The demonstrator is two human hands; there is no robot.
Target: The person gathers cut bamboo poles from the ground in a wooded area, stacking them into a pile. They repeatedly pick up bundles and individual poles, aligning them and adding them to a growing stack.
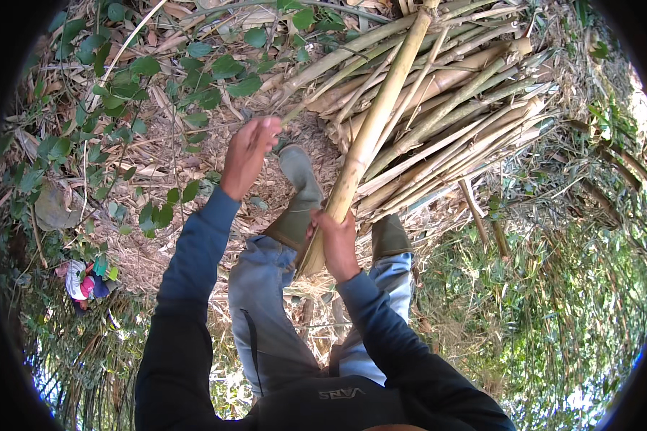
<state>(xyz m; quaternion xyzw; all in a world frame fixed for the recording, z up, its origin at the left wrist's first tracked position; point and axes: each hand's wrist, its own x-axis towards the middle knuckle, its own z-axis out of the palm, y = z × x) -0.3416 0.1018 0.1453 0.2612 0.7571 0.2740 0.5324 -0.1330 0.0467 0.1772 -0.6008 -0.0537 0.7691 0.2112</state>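
Head view: big pile of cut bamboo poles [446, 115] fills the far right, lying fanned on dry leaf litter [158, 179]. Green leafy bush [122, 79] on the far left, grass & thin stems [553, 302] on the near right. One thick yellow-green bamboo pole [370, 129] slants from the far top centre down toward the person, its cut end near the knees. Legs in grey-blue trousers [266, 302] w/ olive rubber boots [300, 194]; left boot raised beside the pole. Right hand [336, 241] is wrapped tight around the pole's near end, fingers closed on it. Left hand [250, 151] is up at far centre-left, arm stretched, fingers pinched on a thin twig-like stem [194, 129] that runs off left; can't tell exactly how firm. Small bundle of coloured cloth [85, 280] lies near left on the ground.
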